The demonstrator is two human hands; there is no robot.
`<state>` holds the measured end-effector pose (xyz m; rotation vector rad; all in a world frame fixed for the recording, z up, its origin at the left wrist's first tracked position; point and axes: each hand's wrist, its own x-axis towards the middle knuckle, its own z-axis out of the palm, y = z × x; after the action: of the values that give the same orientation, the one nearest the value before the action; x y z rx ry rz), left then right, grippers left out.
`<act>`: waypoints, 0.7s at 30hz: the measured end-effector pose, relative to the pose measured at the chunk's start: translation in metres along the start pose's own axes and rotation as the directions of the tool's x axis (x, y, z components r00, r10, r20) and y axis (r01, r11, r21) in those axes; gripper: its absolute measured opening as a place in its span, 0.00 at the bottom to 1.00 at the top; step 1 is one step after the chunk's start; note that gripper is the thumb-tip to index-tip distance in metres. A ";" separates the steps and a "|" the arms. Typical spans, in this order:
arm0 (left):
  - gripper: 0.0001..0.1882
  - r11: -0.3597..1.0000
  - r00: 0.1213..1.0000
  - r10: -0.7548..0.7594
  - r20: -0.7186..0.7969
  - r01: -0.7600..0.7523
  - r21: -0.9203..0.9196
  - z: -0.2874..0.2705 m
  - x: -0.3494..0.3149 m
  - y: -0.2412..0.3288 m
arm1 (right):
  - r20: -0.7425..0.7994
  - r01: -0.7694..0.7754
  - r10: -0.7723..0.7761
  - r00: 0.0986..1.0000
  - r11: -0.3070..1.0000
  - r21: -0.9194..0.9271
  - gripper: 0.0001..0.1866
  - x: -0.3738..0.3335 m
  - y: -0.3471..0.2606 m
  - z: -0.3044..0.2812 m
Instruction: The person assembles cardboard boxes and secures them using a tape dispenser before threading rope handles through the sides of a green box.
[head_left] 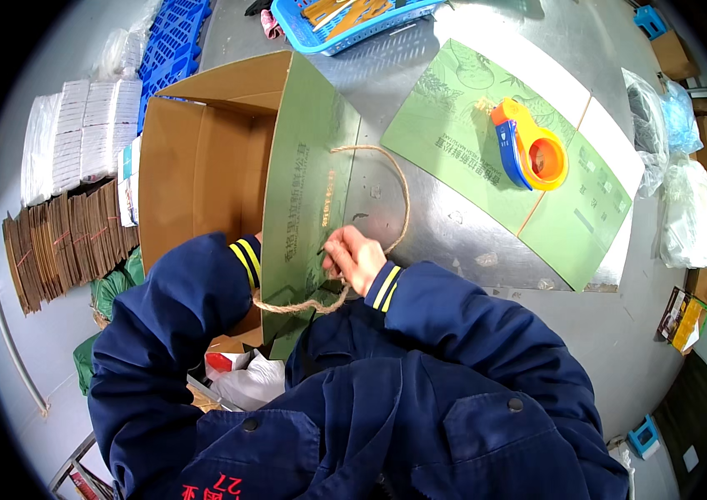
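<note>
An open cardboard box (pixel 191 167), brown inside with a green printed outer panel (pixel 307 183), lies tipped in front of me. A thick twine rope (pixel 404 192) runs from the panel's upper part, loops round to my right hand (pixel 353 255) and trails on past the panel's lower edge towards my left cuff. My right hand's fingers are closed on the rope, pressed near the panel's outer face. Inside the box, behind that panel, my left hand is almost wholly hidden; its sleeve (pixel 195 275) reaches in and its fingers do not show.
Flat green cardboard (pixel 453 125) lies on the metal table (pixel 462 233) at right, with an orange and blue tape dispenser (pixel 537 150) on it. A blue basket (pixel 345 37) stands at the far edge. Stacked flat cartons (pixel 70 242) are at left, plastic bags (pixel 691 217) at right.
</note>
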<state>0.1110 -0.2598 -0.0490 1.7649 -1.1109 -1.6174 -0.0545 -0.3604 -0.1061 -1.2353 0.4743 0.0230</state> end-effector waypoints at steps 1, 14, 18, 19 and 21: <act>0.11 1.000 1.000 0.000 -0.003 0.000 -0.001 0.001 0.000 0.000 | -0.003 0.011 -0.011 1.000 1.000 0.021 0.08 -0.005 0.001 0.002; 0.11 1.000 1.000 -0.003 -0.005 0.003 -0.012 0.003 -0.001 -0.002 | -0.044 -0.124 0.172 0.984 0.841 0.526 0.07 -0.004 0.014 0.011; 0.11 1.000 1.000 -0.002 -0.009 0.001 -0.014 0.003 -0.004 -0.002 | 0.014 -0.182 0.213 0.977 0.796 0.577 0.08 0.001 0.015 0.008; 0.11 1.000 1.000 -0.004 -0.007 0.004 -0.011 0.003 -0.002 -0.002 | 0.042 -0.192 0.202 0.979 0.817 0.544 0.09 0.001 0.017 0.006; 0.11 1.000 1.000 0.000 -0.002 0.000 -0.009 0.002 0.002 -0.002 | 0.042 -0.177 0.181 0.983 0.844 0.507 0.09 0.003 0.021 0.005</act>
<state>0.1094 -0.2601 -0.0515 1.7605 -1.1008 -1.6182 -0.0560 -0.3497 -0.1244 -0.6650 0.5587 0.0490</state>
